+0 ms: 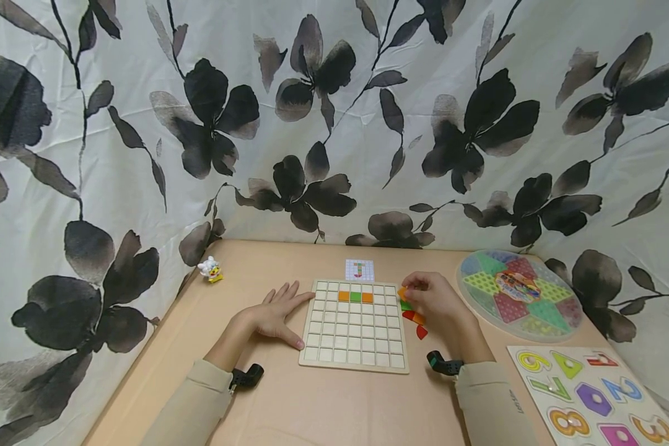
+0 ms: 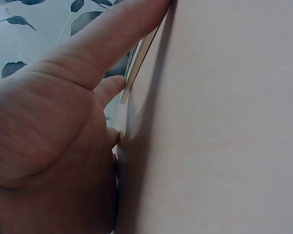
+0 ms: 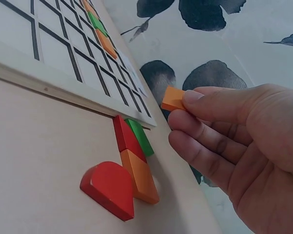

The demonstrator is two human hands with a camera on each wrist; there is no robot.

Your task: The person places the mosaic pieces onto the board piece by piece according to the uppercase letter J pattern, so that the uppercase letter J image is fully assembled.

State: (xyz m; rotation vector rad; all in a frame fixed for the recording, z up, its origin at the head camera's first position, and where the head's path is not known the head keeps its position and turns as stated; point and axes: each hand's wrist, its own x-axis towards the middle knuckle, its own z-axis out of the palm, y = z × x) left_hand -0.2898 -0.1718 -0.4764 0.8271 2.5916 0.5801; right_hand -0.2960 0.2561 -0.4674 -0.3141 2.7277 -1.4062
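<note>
Hands at work on a wooden table (image 1: 390,409): R hand (image 1: 440,310), thumb & fingers closed in a pinch, holds a small orange block (image 3: 172,98) just off the far R corner of a white gridded board (image 1: 354,358). L hand (image 1: 275,313), fingers spread & gripping nothing, touches the board's L edge w/ thumb & index finger. On the grid, 2nd row from far side, sits a green tile (image 1: 355,297) btwn two orange tiles (image 1: 343,296). Loose pcs lie along the board's R side: a green pc (image 3: 139,136), a red pc (image 3: 127,139) end to end w/ an orange pc (image 3: 140,178), & a rounded red pc (image 3: 107,187) just beside. Beyond the board, a small patterned card (image 1: 369,267); far L, a white-&-yellow figurine (image 1: 210,270). At R, a round patterned disc (image 1: 518,296) & a number-and-shape board (image 1: 619,412); bkgd, a floral cloth (image 1: 379,204)
</note>
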